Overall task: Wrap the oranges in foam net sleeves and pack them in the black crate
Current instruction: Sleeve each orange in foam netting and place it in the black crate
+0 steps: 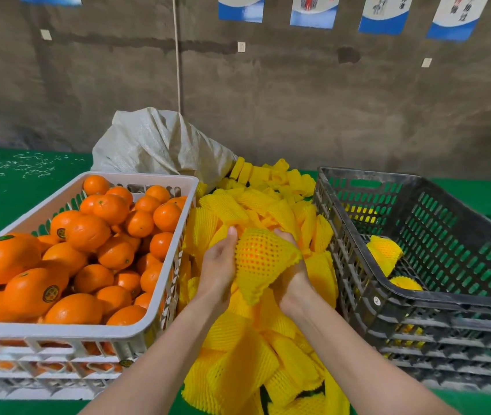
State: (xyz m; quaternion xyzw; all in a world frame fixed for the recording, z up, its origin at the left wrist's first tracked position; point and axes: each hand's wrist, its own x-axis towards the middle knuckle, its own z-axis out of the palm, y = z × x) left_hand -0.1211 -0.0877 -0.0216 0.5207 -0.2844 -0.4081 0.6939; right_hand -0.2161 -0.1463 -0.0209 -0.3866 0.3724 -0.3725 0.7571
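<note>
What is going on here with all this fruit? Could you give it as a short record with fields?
In hand: sleeved orange, held by left hand and right hand together
Unwrapped stock: loose oranges heaped in white crate, on the left
Wrapping supply: yellow foam sleeves piled in the middle
Packed: at least two wrapped oranges in black crate, on the right
Behind: pale sack

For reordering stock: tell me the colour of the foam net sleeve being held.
Bright yellow foam net sleeve, clearest in the head view.
</note>
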